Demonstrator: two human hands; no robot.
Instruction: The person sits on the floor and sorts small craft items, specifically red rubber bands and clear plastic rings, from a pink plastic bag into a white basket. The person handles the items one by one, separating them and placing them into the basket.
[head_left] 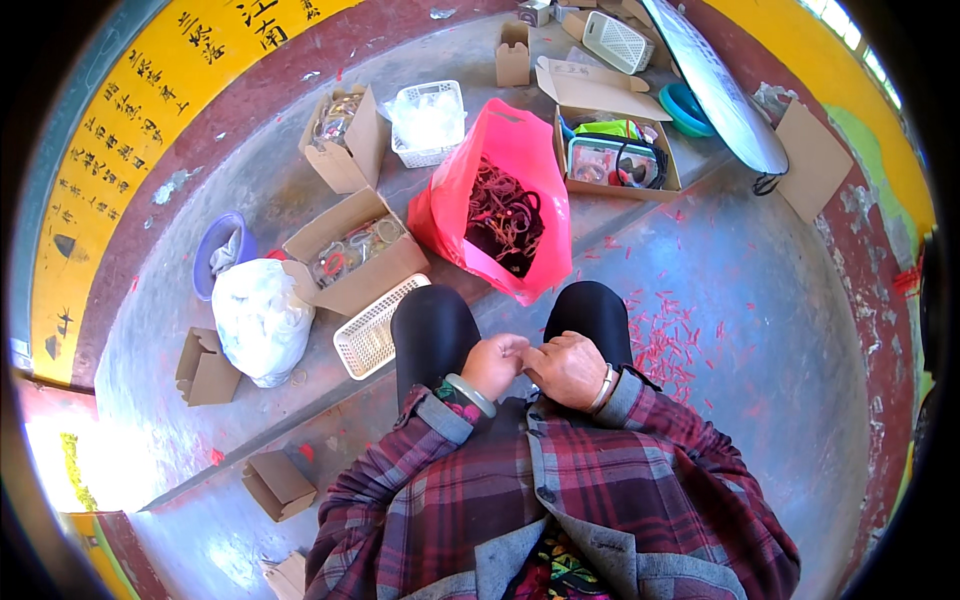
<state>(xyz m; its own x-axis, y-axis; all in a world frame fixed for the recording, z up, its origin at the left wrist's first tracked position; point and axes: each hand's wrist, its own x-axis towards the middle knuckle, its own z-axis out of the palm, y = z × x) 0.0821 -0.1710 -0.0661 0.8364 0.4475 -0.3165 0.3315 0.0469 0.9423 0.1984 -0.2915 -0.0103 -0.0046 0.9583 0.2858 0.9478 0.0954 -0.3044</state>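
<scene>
My left hand (491,366) and my right hand (567,370) meet over my lap, between my knees. Both have their fingers curled in and pressed together at the tips. Whatever they pinch is hidden or too small to make out. A pale bangle circles my left wrist, and a light band sits on the right one. Just beyond my knees stands an open pink plastic bag (447,207) filled with dark red and black cords (505,215).
Left stand a cardboard box (372,262) of small goods, a white basket (372,335), a white plastic bag (262,322) and a purple basin (204,262). Ahead right is a box (625,190) holding a clear container. Red scraps (665,345) litter the floor at right.
</scene>
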